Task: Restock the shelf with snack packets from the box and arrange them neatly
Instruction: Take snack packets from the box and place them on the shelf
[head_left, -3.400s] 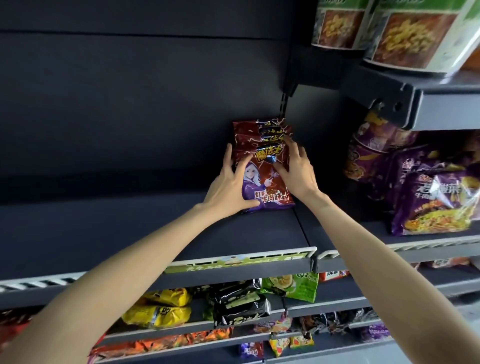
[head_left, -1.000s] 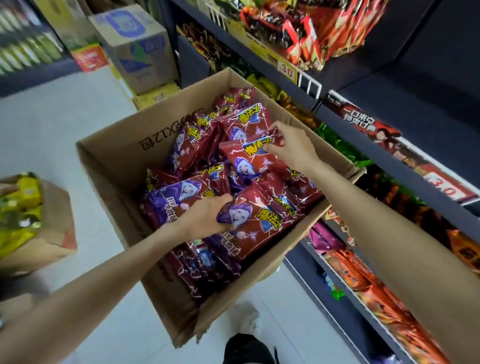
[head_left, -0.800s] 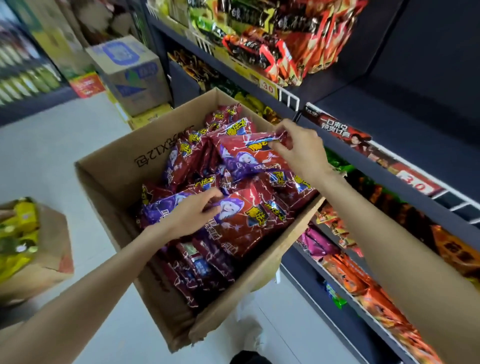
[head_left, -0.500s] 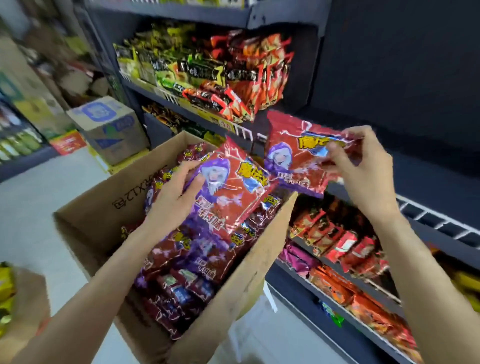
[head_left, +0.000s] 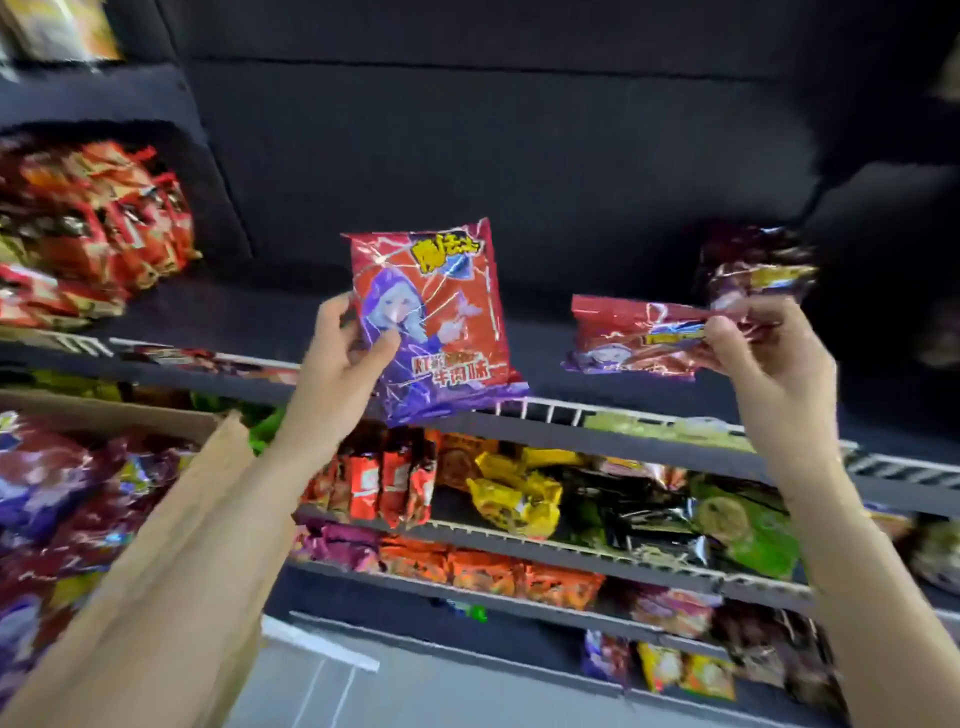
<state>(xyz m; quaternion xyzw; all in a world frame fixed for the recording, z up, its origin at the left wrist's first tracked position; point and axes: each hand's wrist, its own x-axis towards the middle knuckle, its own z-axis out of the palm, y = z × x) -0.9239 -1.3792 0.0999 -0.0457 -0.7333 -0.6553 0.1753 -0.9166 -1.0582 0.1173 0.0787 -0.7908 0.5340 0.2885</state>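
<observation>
A dark metal shelf (head_left: 597, 358) with a white wire front rail is seen across the middle of the view, its flat board mostly bare. Below it, three lower shelf levels can be counted, each crowded with glossy packets in red, orange, yellow, green and black. At the lower left, one open cardboard box (head_left: 223, 452) of plain brown board is seen, filled with crinkled red-and-purple packets; their number cannot be told through the blur. On the shelf at the right, a small upright stack of packets (head_left: 753, 270) is seen, dark red and shiny, its count unclear. Two further snack packets are held in the air in front of the shelf. One flat, square red packet (head_left: 436, 317), printed with a purple hooded figure, is gripped upright at its left edge by the left hand (head_left: 343, 358). A second red packet (head_left: 634, 335), turned nearly edge-on and lying level, is pinched at its right end by the right hand (head_left: 763, 348).
</observation>
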